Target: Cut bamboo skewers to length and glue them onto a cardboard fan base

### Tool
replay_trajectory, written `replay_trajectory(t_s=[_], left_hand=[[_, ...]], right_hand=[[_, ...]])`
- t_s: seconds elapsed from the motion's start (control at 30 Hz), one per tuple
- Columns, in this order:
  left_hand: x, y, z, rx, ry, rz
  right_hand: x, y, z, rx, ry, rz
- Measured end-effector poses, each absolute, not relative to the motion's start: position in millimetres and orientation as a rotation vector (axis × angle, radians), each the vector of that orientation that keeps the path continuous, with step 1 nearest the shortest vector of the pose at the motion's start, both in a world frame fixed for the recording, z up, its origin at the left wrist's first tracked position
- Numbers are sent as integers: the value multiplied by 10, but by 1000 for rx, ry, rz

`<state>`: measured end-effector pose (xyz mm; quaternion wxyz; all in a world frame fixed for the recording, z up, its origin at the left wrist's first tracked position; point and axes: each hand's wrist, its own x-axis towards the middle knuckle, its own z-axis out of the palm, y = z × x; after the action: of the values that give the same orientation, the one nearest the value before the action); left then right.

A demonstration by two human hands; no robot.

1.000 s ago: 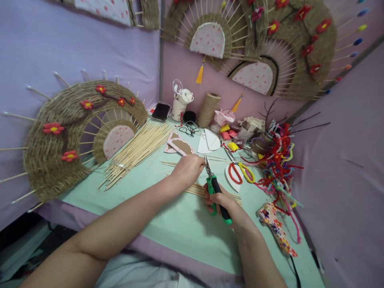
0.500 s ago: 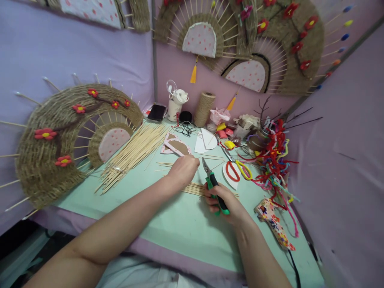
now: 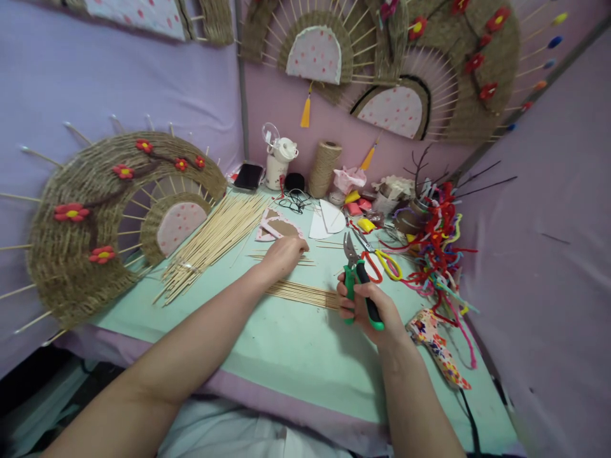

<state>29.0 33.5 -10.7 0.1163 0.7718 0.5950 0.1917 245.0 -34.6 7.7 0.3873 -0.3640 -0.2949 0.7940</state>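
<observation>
My right hand [image 3: 377, 312] is wrapped round the handles of green-and-black cutting pliers [image 3: 356, 270]. Their jaws point away from me and stand apart. To the left, my left hand [image 3: 285, 256] is closed, its fingertips pressed together above a few short thin wooden sticks [image 3: 258, 257]. Whether it pinches one of these is hidden. A row of longer wooden sticks [image 3: 303, 295] lies side by side on the table, between the two hands and nearer to me. Beyond the left hand are brown card pieces [image 3: 281, 227] with pink-and-white edging.
A big bundle of sticks [image 3: 214, 238] and a twine-covered fan [image 3: 86, 235] occupy the left. Scissors [image 3: 389, 266], a patterned glue gun [image 3: 439, 350] and colourful fuzzy stems [image 3: 436, 242] lie on the right. A twine spool [image 3: 325, 169] and white cup [image 3: 281, 163] stand behind.
My right hand has moved right with the pliers, whose jaws have spread. My left hand has shifted slightly left, and more of the stick row shows between the hands.
</observation>
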Motion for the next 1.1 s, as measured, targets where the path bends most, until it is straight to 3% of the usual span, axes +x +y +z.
replay_trajectory(t_s=[0.3,0.53,0.87,1.1], left_hand=[[316,285,-88,2276,1723,515],[603,-25,-25,2446,1324,290],[632,-70,-136,2504,1357,247],[568,-124,82,2394,1464,267]], right_hand=[[2523,-376,183,-903,-804,1946],[2563,-382,258,-912,-827,1900],[2569,-385,218,-887,-852,1917],[2552,-407,233,-870,-872,1923]])
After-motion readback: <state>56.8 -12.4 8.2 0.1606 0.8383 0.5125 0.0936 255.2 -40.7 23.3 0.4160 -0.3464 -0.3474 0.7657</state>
